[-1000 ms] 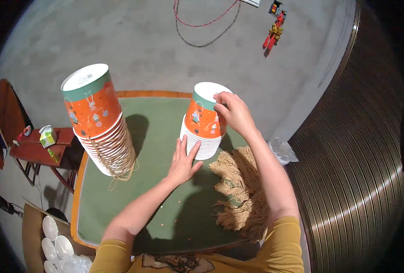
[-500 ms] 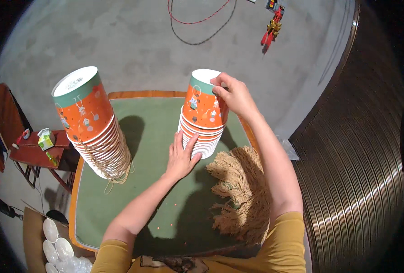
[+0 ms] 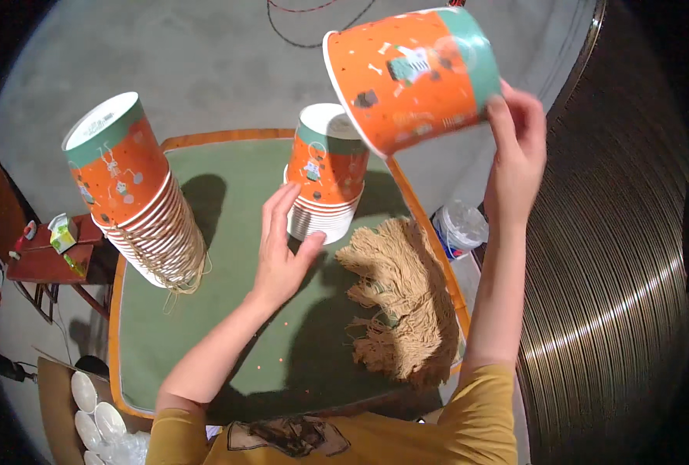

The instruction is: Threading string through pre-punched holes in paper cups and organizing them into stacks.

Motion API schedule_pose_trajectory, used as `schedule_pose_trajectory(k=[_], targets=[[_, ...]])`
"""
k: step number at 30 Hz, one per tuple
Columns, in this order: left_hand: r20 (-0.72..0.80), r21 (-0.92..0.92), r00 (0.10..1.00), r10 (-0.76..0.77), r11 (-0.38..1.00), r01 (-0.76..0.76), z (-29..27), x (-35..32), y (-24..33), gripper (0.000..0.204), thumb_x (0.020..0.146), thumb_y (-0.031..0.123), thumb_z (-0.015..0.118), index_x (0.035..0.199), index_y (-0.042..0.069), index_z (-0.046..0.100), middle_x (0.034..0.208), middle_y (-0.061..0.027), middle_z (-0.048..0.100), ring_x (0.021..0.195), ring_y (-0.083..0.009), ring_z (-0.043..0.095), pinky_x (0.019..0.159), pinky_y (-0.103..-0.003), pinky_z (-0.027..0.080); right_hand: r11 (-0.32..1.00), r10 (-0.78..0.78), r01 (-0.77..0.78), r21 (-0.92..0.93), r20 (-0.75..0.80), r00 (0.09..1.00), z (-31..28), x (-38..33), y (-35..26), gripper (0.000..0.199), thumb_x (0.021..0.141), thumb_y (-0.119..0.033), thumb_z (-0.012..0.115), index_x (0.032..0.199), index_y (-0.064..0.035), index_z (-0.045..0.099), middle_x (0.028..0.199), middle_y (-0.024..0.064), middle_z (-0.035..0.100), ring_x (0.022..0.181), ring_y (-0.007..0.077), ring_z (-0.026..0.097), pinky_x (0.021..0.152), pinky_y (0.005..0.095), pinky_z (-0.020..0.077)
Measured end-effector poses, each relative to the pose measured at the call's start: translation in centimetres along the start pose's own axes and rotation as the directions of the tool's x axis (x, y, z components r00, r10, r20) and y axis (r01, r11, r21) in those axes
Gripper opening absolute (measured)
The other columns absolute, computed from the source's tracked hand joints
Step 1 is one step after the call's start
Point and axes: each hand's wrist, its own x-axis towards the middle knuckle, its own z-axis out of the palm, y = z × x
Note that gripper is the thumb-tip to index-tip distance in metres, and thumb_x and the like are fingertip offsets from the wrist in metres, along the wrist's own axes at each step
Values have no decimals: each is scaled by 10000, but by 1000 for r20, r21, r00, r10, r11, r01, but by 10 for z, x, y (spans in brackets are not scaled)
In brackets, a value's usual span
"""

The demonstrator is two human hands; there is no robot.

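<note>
My right hand (image 3: 515, 147) grips an orange paper bucket (image 3: 406, 77) by its green base end and holds it tilted in the air, its white rim to the left. Below it, a stack of the same buckets (image 3: 329, 167) stands upside down on the green-topped table (image 3: 236, 333). My left hand (image 3: 282, 248) is at the near left side of that stack, fingers apart and thumb toward the white rims; whether it touches them I cannot tell. To the left stands a taller stack of buckets (image 3: 131, 186) with tan string looped around its rims. A bundle of tan strings (image 3: 403, 302) lies at the table's right.
A reddish bench (image 3: 50, 263) with a tissue box (image 3: 62, 234) stands at far left. A cardboard box (image 3: 58, 411) with white round items is at lower left. A plastic-covered white bucket (image 3: 462, 226) sits right of the table, beside a ribbed metallic shutter (image 3: 616, 294).
My right hand has lifted the top bucket off the middle stack and tipped it sideways, up and to the right. The stack is shorter. My left hand has loosened from its side.
</note>
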Motion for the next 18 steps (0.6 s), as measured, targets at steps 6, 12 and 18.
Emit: schedule_pose_trajectory(k=[6, 12, 18], targets=[[-2, -398, 994, -107, 912, 97, -21, -63, 48, 416, 947, 99, 546, 1326, 3, 402, 1211, -134, 538, 1107, -197, 533, 949, -330, 408, 873, 364, -394, 288, 153, 919, 15, -145, -19, 89, 931, -68, 577, 992, -58, 514, 1237, 125, 547, 1108, 173, 512, 946, 328, 434], [286, 373, 958, -24, 924, -88, -95, -76, 57, 349, 825, -49, 574, 1170, 3, 556, 913, -138, 597, 798, -295, 579, 789, -375, 454, 824, 452, -98, -558, 544, 707, -35, -179, 35, 133, 912, -114, 551, 1001, -31, 605, 972, 139, 651, 909, 309, 627, 805, 402, 503], [472, 598, 878, -84, 762, -248, -108, -84, 58, 528, 628, -48, 635, 1146, 45, 590, 766, -79, 510, 777, -271, 525, 819, -414, 411, 593, 649, -8, -805, 472, 597, -72, -196, 60, 136, 897, -179, 551, 898, -61, 620, 894, 144, 625, 894, 349, 601, 791, 448, 483]])
